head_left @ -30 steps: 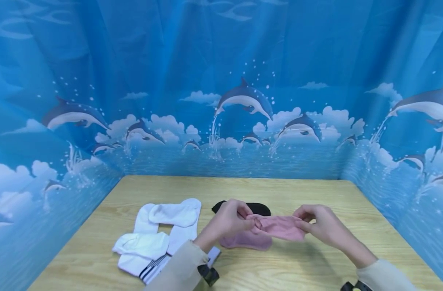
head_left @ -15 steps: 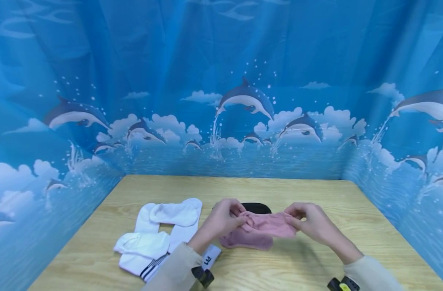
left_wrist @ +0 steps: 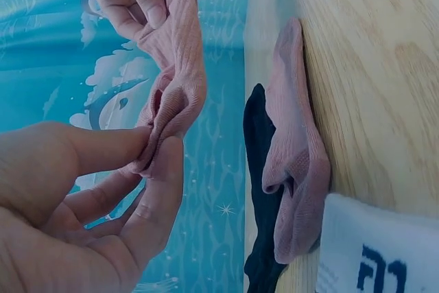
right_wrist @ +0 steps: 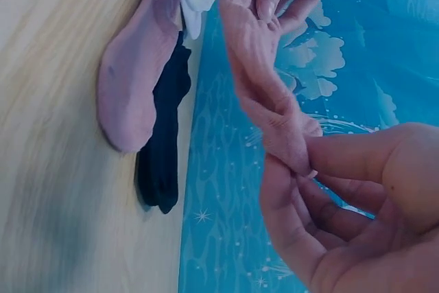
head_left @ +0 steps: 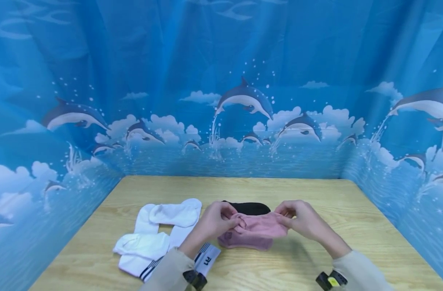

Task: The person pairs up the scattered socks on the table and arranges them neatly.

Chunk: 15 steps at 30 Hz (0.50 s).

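Blue dolphin-printed curtain stands beyond the hands and to either side of them, around the worktop; from the head view, we see the left hand and the right hand apart, each pinching one end of a pink sock held between them above the worktop; just below the hands a second pink sock lies on the worktop, with a black sock on the far side of it; to the left of the left hand we find white socks, partly covered by the pale left sleeve, while a white cuff with stripes and dark lettering shows just right of that forearm.

From the left wrist, we see the left thumb and fingers clamped on the gathered edge of the pink sock, the right hand gripping the opposite end; the second pink sock lies apart from both hands, against the black sock, with the lettered cuff beside it on the left hand's side.

From the right wrist, we see the right thumb and a finger pinching their end, the left hand holding the other; some white fabric shows near the left hand.
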Available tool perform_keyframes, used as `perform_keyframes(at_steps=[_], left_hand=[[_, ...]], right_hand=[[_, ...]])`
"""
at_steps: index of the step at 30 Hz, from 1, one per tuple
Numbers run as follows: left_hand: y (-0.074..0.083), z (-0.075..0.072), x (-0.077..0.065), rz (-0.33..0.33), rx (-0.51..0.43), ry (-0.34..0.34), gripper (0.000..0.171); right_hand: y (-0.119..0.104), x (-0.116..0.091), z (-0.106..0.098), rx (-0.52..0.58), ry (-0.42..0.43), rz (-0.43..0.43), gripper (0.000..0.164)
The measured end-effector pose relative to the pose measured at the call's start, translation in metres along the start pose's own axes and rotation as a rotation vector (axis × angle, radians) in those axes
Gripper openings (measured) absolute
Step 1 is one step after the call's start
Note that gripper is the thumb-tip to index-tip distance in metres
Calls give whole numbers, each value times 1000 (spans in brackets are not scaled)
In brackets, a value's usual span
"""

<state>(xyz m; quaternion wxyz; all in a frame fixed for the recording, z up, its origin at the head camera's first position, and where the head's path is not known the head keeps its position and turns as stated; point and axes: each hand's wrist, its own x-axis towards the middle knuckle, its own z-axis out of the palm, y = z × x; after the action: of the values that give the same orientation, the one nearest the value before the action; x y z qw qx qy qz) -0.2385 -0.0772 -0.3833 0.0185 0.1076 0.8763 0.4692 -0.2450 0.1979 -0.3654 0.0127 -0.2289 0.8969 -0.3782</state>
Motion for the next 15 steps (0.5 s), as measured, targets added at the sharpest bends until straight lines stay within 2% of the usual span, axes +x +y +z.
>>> perform_keyframes(at_steps=[7, 15], left_hand=[[-3, -1, -3, -27, 16, 21, 4], [-6, -6, -5, -22, 12, -2, 6]], right_hand=[[-3, 5, 3, 29, -51, -9, 9], [0, 6, 6, 70, -86, -1, 11]])
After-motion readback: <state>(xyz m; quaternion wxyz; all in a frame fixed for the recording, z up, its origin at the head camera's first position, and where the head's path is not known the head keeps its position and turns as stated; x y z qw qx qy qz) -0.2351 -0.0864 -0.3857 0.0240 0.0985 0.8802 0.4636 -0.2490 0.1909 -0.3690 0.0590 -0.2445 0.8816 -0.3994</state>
